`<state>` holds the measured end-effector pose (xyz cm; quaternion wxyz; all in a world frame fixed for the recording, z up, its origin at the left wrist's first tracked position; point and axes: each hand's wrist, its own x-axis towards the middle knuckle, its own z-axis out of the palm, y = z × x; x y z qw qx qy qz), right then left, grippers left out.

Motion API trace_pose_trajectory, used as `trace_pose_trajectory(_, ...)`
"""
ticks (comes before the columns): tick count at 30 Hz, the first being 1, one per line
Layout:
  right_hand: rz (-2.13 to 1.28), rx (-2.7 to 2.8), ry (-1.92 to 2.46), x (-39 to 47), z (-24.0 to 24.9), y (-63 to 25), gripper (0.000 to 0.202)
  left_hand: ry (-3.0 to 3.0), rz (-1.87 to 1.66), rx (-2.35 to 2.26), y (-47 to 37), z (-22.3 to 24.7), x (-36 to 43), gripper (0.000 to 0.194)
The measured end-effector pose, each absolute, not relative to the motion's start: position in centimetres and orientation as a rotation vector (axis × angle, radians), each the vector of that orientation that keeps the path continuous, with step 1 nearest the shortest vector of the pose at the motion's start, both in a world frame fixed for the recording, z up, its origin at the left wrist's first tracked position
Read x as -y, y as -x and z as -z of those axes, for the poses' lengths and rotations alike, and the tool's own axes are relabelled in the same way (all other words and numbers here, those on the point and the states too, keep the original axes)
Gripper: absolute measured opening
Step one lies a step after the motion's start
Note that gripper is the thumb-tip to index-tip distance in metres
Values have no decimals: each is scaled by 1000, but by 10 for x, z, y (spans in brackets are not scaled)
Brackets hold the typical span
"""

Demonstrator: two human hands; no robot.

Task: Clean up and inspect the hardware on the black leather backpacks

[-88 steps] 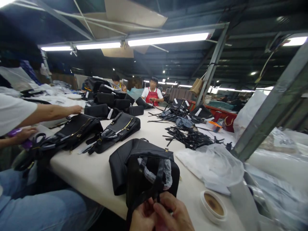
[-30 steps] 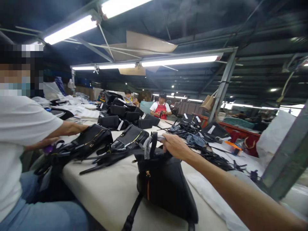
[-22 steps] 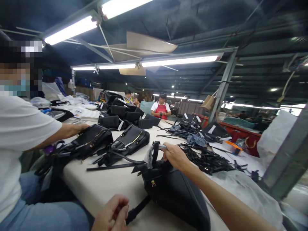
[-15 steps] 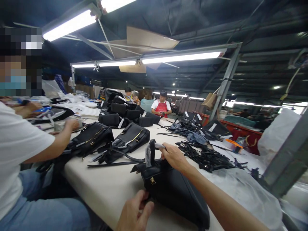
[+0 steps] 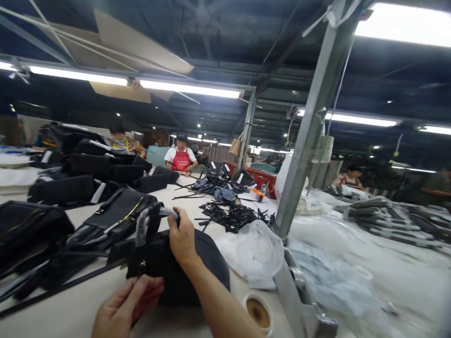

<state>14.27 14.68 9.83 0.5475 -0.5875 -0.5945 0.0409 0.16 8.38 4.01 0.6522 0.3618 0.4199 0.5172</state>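
A black leather-look bag [image 5: 207,253] rests on the pale table in front of me, its loop handle [image 5: 152,224] partly wrapped in clear film. My right hand [image 5: 182,237] is closed around the handle's right side, with the forearm crossing over the bag. Below a small gold fitting [image 5: 143,266] on the bag's near end, my left hand [image 5: 130,305] has its fingers pressed together against the bag; what lies between them is hidden. From that end a long black strap [image 5: 70,283] runs to the left across the table.
More black bags [image 5: 120,209] lie at left, with a dark pile [image 5: 88,166] behind. Black straps [image 5: 232,216] are heaped beyond my right hand. Plastic film [image 5: 253,249], a tape roll [image 5: 259,312] and a metal post [image 5: 303,126] stand at right. A person in a red apron [image 5: 181,159] works opposite.
My view has swung right, so the near co-worker is out of sight and the tape roll shows. My right hand keeps the handle; the left fingers have closed together at the bag's end.
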Motion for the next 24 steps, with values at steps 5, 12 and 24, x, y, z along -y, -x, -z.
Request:
trace_pose_trajectory(5,-51,1496,1405,-157,-95,-152,51,-675,-1159,-911,0,-56,-101,23)
trace_pose_trajectory(12,-37,1759,1908,-117,-95,-283,21,-643,-1188,-891,1,-37,-108,23)
trace_pose_trajectory(24,-172,1551,2720,-63,-11,-388,26,-705,-1343,-910,-10,-10,-117,21)
